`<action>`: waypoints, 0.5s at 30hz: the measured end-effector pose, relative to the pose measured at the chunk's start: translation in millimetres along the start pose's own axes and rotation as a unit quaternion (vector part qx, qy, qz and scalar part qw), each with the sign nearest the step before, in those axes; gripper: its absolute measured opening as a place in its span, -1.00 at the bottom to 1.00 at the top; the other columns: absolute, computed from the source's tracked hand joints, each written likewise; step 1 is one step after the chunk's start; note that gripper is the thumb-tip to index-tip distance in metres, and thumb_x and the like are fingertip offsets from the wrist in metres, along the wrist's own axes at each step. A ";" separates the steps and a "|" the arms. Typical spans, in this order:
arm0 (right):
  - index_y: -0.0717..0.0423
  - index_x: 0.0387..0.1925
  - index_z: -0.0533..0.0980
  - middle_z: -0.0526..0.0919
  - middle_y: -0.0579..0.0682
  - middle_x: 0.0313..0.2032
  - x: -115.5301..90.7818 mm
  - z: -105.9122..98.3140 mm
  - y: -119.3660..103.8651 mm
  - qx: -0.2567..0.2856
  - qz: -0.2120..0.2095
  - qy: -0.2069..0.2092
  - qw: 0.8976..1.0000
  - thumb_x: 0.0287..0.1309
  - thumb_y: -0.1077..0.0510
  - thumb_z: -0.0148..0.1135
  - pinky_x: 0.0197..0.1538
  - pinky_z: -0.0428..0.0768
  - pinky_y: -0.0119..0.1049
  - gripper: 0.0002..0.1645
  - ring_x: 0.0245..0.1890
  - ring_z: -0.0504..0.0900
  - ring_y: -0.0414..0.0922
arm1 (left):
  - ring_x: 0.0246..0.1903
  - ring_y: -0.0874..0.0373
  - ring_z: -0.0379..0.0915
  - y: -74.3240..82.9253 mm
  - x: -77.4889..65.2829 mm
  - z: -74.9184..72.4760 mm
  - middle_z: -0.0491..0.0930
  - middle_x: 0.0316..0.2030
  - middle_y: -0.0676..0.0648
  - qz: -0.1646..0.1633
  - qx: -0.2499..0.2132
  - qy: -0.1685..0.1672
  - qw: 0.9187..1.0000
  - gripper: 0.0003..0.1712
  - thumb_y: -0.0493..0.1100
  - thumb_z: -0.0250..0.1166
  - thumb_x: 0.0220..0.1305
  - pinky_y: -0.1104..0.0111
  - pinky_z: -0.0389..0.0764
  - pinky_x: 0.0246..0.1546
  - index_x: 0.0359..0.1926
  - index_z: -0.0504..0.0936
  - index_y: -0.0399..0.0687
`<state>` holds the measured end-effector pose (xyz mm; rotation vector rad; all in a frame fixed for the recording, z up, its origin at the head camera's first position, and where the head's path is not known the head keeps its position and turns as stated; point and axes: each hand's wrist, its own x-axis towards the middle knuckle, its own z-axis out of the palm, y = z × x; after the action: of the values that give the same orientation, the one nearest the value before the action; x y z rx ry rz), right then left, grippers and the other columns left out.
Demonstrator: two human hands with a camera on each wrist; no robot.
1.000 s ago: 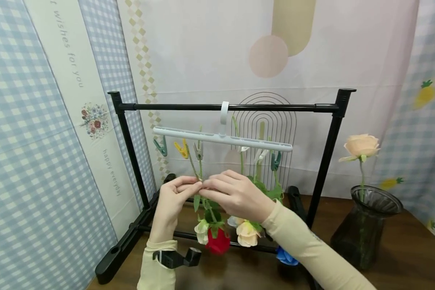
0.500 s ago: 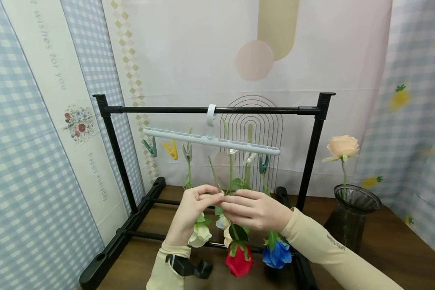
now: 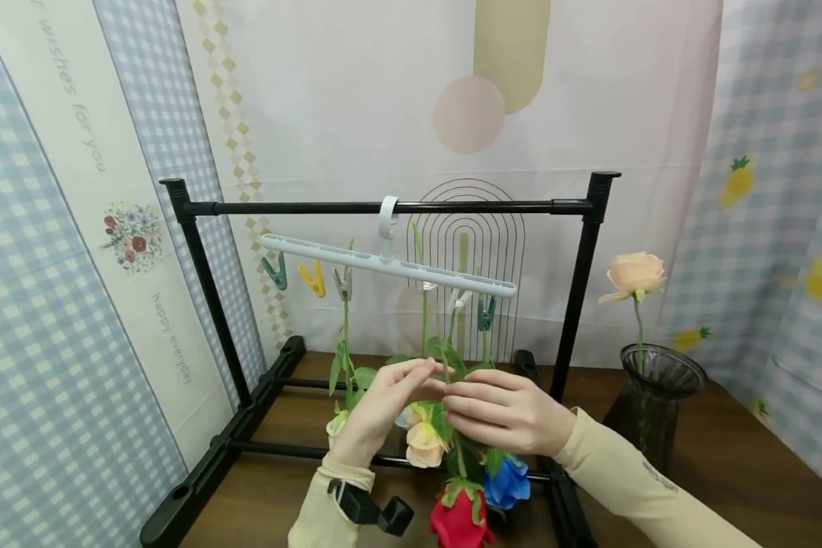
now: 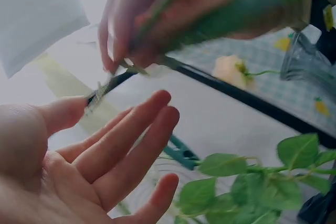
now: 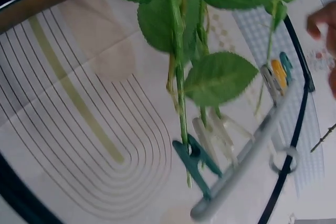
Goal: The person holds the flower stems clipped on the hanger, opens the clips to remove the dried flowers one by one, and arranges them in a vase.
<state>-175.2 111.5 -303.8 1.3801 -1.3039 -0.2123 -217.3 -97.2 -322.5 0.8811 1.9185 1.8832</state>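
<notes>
My right hand pinches the stem of a red rose, which hangs head-down below it. Beside it is my left hand; the left wrist view shows its fingers spread and relaxed, with nothing in them. Behind the hands, a pale blue hanger tilts down to the right. Roses hang upside down from its clips, among them a peach rose, a blue rose and a whitish rose partly hidden by my left arm. A yellow clip and the leftmost green clip hold no flower.
A black rack carries the hanger on its top bar, its feet on a brown table. To the right stands a dark glass vase with one peach rose in it. Patterned cloths hang behind and at both sides.
Both hands have moved right and away from the yellow clip, bringing the red rose rightward and lower. My left fingers have let go of the stem. The head view has shifted a little.
</notes>
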 end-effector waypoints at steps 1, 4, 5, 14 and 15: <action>0.10 -0.28 0.70 0.77 0.05 -0.28 2.7 -4.8 1.7 0.001 0.006 0.015 1.000 0.35 0.29 0.08 -0.10 0.65 -0.23 -0.74 -0.24 0.73 -0.11 | -0.07 0.17 0.66 -1.2 2.7 2.8 0.75 -0.15 -0.07 -0.002 -0.004 -0.008 1.000 -0.43 0.15 0.00 0.46 0.17 0.49 0.18 0.12 0.56 -0.24; 0.20 -0.36 0.70 0.76 0.09 -0.37 12.7 -21.5 9.4 0.002 0.027 0.063 0.998 0.32 0.31 0.11 -0.18 0.65 -0.19 -0.75 -0.34 0.72 -0.06 | 0.03 0.07 0.63 -5.8 9.8 13.3 0.69 -0.02 -0.23 0.001 -0.013 -0.034 0.999 -0.41 0.16 -0.05 0.49 0.15 0.50 0.19 0.18 0.52 -0.21; 0.23 -0.40 0.69 0.75 0.11 -0.41 15.9 -26.9 12.7 0.005 0.039 0.084 0.996 0.31 0.32 0.11 -0.20 0.64 -0.18 -0.75 -0.37 0.71 -0.03 | 0.03 0.05 0.63 -7.5 11.9 17.9 0.68 -0.01 -0.24 0.001 -0.017 -0.040 0.999 -0.42 0.16 -0.04 0.48 0.16 0.50 0.19 0.18 0.52 -0.20; 0.39 -0.57 0.62 0.67 0.23 -0.53 3.5 -71.3 33.7 -0.009 0.233 0.239 0.943 0.19 0.22 0.31 -0.12 0.56 -0.34 -0.69 -0.47 0.58 0.05 | -0.03 0.17 0.60 -17.7 24.7 84.7 0.63 0.07 -0.19 -0.028 -0.061 -0.087 0.994 -0.59 -0.08 0.12 0.42 0.32 0.52 0.10 0.21 0.53 -0.07; 0.41 -0.59 0.59 0.67 0.22 -0.51 -2.2 -76.0 33.7 -0.019 0.263 0.255 0.930 0.18 0.17 0.34 -0.08 0.55 -0.40 -0.63 -0.44 0.59 0.00 | 0.01 0.14 0.60 -18.3 26.9 91.7 0.62 0.10 -0.20 -0.027 -0.066 -0.102 0.992 -0.58 -0.10 0.12 0.42 0.31 0.53 0.11 0.24 0.50 -0.07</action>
<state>-137.5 166.9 -254.5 0.9184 -1.1613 0.4592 -185.4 -7.6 -343.1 0.9313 1.6616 1.7910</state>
